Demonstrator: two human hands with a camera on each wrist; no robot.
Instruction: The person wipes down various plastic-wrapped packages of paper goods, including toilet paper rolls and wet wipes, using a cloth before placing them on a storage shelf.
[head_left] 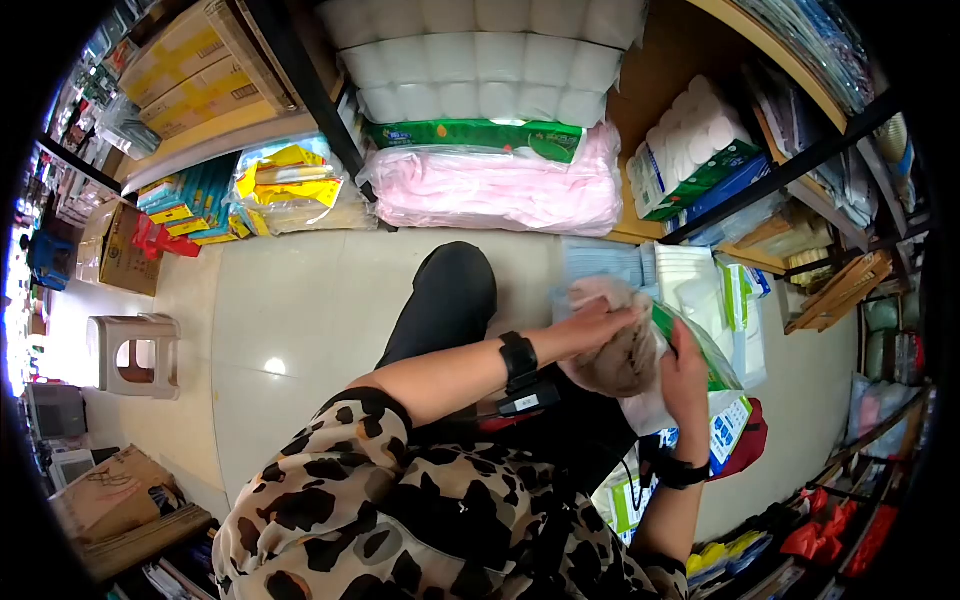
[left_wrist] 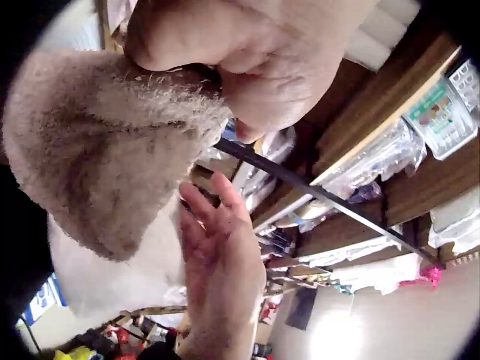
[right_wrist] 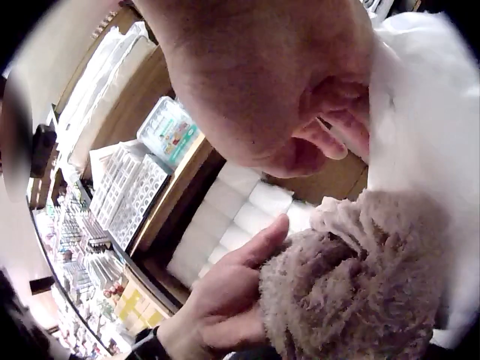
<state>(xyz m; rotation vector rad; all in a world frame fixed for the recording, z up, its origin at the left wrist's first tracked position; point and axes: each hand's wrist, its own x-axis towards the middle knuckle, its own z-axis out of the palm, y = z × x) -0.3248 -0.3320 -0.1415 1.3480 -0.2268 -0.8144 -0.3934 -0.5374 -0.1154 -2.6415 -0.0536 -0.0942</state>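
Observation:
In the head view my left hand grips a brownish-grey fluffy cloth, its fingers bunched at the upper edge. The left wrist view has the cloth hanging in folds below that hand. My right hand holds the side of a white plastic package with green print, close beside the cloth. In the right wrist view, this hand's curled fingers meet the white plastic; part of the grip is hidden. The crumpled cloth sits against the plastic there.
White and blue packages lie on the floor beyond my hands. Wrapped paper rolls and a pink bundle fill the shelf ahead. A plastic stool stands at left; a dark shelf post slants at right.

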